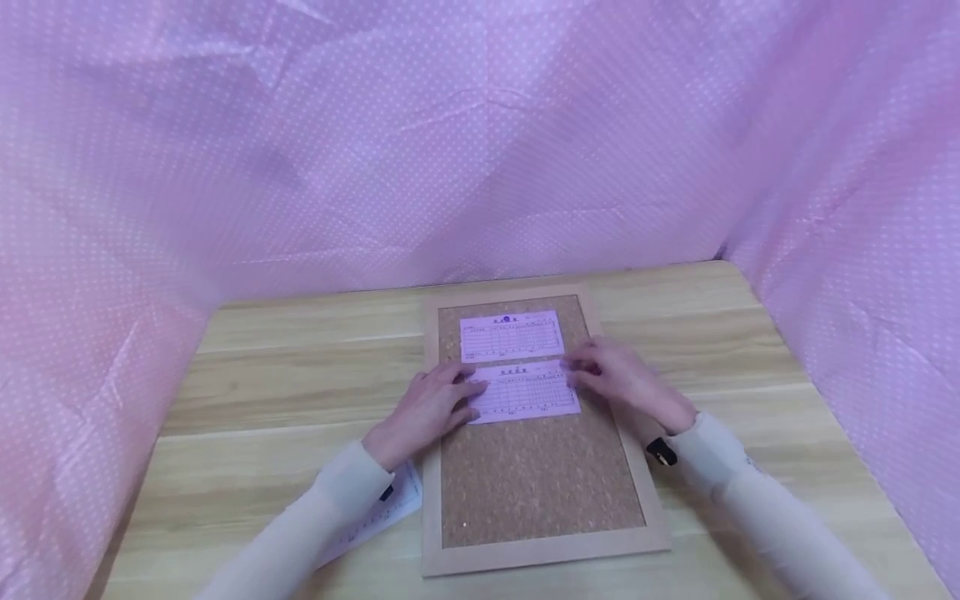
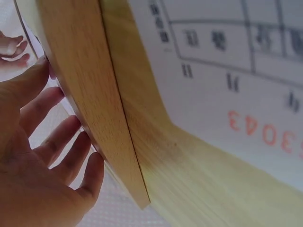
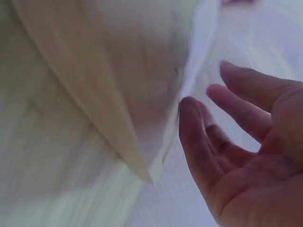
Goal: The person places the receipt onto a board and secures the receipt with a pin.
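Two slips, an upper slip (image 1: 512, 337) and a lower slip (image 1: 528, 393), lay on the corkboard (image 1: 536, 479), long axes left to right, headings toward its far end. Lower-slip print was too small to read; a loose slip (image 2: 208, 94) bore red digits. Left hand (image 1: 423, 407) and right hand (image 1: 628, 379) touched the lower slip's opposite ends, fingers parted, slightly bent, gripping nothing.

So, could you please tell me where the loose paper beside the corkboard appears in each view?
Head: the loose paper is below and left of centre, partly hidden by the left sleeve.
Left wrist: large, in the upper right, cut off by the picture's edge.
Right wrist: not in it.
Shared landmark: the corkboard's wooden frame.
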A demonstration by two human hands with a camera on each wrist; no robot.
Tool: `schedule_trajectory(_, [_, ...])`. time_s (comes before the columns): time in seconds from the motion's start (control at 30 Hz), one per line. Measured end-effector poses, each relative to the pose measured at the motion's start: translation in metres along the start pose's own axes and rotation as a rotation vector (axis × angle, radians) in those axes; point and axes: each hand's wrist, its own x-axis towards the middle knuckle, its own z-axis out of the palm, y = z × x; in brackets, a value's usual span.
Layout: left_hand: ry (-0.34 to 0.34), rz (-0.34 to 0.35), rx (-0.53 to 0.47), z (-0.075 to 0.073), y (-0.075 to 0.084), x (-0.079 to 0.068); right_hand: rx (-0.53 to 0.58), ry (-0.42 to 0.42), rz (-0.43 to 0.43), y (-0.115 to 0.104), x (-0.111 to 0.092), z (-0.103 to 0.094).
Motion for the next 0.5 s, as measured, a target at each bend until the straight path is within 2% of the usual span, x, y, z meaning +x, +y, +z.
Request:
schedule_trajectory(0.13, [0.020, 0.007, 0.001, -0.001, -0.003, -0.002, 0.107, 0.130, 0.021, 0.009, -0.006, -0.016])
schedule_trajectory(0.3, [0.003, -0.018, 0.006, -0.003, -0.004, -0.003, 0.126, 0.270, 0.066, 0.025, -0.017, -0.035])
schedule_trajectory(0.5, [-0.001, -0.033, -0.001, -0.003, -0.004, -0.005, 0.139, 0.339, 0.159, 0.043, -0.032, -0.051])
